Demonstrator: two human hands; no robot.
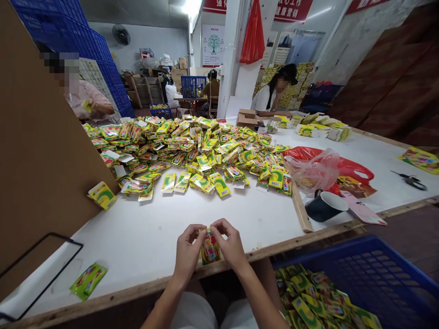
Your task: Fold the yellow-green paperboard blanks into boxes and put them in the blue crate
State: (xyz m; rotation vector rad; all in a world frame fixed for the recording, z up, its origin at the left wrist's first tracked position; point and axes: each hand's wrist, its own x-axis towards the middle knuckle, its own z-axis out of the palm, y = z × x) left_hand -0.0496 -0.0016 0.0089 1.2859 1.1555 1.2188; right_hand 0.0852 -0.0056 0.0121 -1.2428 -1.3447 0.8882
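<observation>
A small yellow, green and red printed box (210, 249) stands upright at the table's front edge, between my two hands. My left hand (189, 249) pinches its top left corner with thumb and fingertips. At the top right corner my right hand (229, 242) does the same, so both hands meet along the upper edge. Beyond them spreads a large heap of similar small boxes (206, 146), some with white flaps sticking out. A few boxes lie loose along the heap's near side, such as one yellow box (219, 184).
A cardboard panel (44, 151) rises at left beside a black wire frame (77, 244) and a green packet (89, 279). Right are a wooden strip (301, 208), dark mug (325, 206), red bag (356, 170) and scissors (413, 182). Below sits a blue crate (387, 265) of boxes. Other people sit beyond.
</observation>
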